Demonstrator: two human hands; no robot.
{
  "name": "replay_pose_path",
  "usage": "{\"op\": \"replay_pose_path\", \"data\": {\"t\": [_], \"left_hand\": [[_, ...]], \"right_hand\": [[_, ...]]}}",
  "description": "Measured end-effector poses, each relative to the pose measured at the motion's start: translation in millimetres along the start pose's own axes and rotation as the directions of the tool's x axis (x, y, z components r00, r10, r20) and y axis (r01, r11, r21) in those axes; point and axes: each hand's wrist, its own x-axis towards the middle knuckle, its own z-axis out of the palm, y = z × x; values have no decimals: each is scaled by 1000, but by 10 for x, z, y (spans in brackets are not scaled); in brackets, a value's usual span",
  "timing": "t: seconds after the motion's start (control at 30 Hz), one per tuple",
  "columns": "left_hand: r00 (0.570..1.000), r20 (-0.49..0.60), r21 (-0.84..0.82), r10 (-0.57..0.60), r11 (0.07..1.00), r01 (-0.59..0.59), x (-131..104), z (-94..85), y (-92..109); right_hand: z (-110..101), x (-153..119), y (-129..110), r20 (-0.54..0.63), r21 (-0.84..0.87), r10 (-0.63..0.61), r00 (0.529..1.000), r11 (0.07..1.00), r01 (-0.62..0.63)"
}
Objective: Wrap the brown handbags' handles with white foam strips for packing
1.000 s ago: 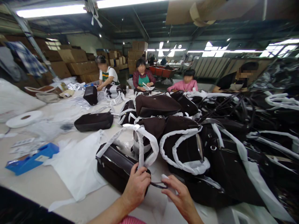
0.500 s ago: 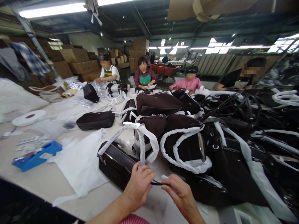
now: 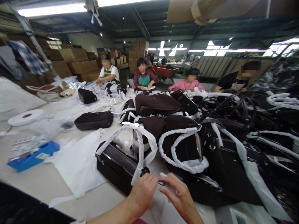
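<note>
A dark brown bag [image 3: 116,166] lies on the pale table, its handles wrapped in white paper [image 3: 140,146]. At the bag's near right end, my left hand [image 3: 143,193] is closed round a thin black strap, most of it hidden by the fingers. My right hand [image 3: 176,193] is just to the right, its thumb and forefinger at the strap's short visible loop [image 3: 161,183]. A small white piece shows above the right forefinger. Right of my hands lies another dark bag with white-wrapped handles [image 3: 195,168].
Dark bags [image 3: 238,171] are heaped on the right. A white sheet [image 3: 77,168], a blue tape dispenser [image 3: 39,155] and a white roll [image 3: 26,117] lie left. Several people sit across the table; one wears a green apron [image 3: 144,81].
My left hand has turned and closed more, moving slightly right and down. Less of the black strap shows between my hands. The view has shifted slightly.
</note>
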Motion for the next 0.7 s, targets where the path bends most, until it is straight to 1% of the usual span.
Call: {"op": "replay_pose_path", "data": {"t": [0.1,0.17,0.27,0.37,0.43,0.5,0.57,0.6,0.7], "left_hand": [[993,70,-97,-93,990,99,-20,20,-13],[990,90,-163,-104,980,118,-20,19,-24],[993,62,-253,-97,961,110,-12,-16,-28],[992,38,-315,-118,941,124,-8,-67,-13],[990,37,-339,-137,930,141,-10,-84,-2],[989,32,-349,-144,926,146,-17,-77,-1],[991,14,-338,-130,932,127,-28,-53,-11],[993,4,-325,-116,939,111,-34,-41,-18],[998,-21,-264,-63,963,55,-49,-22,-39]], "right_hand": [[-71,-76,48,65,112,135,989,984,-141],[-96,-128,64,89,141,202,975,967,-213],[-93,-185,53,105,160,276,955,944,-290],[-72,-205,28,173,192,331,927,912,-362],[-64,-206,27,189,195,344,920,905,-378],[-66,-207,40,141,165,349,927,914,-369],[-79,-211,58,82,104,345,935,930,-352],[-90,-214,66,74,69,343,936,935,-348],[-136,-221,72,132,14,361,923,931,-366]]}}
